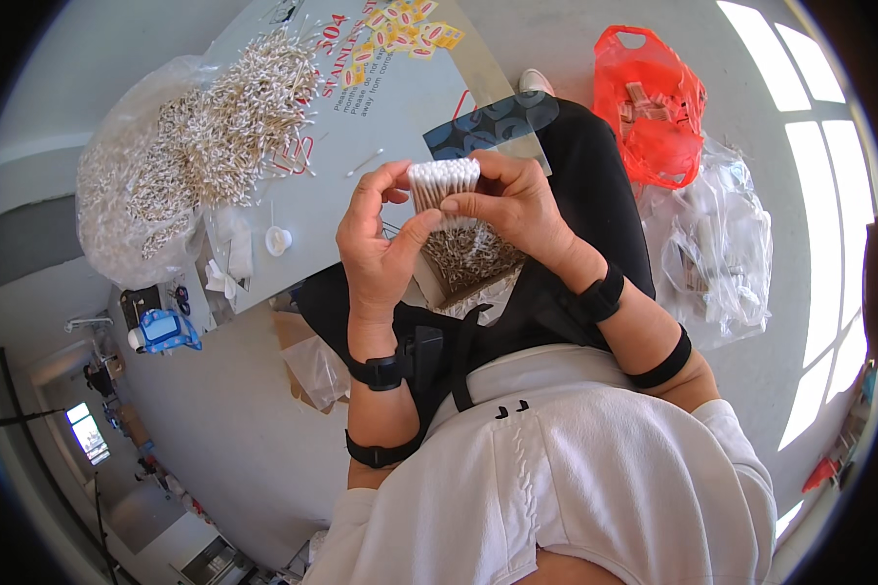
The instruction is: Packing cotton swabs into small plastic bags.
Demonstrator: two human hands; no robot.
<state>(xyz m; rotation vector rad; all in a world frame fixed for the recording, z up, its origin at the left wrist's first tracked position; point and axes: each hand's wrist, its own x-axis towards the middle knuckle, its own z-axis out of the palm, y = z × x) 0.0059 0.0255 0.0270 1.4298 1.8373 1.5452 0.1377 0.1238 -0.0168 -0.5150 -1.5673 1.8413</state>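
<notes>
Cotton swab bundle (443, 181), upright, white tips up, pinched between left hand (380, 244) grip and right hand (512, 210) grip, open box of swabs (468, 258) just below, loose swab heap (215, 127) on counter (380, 117) beyond.

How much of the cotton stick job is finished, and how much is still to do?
Done, it seems: a box on the lap already holds many cotton swabs. In hand: the left hand and right hand together pinch a tidy bundle of swabs, tips lined up, above that box. Left: a big loose heap of swabs still lies on the table, spilling from a clear bag. Much remains.
</notes>
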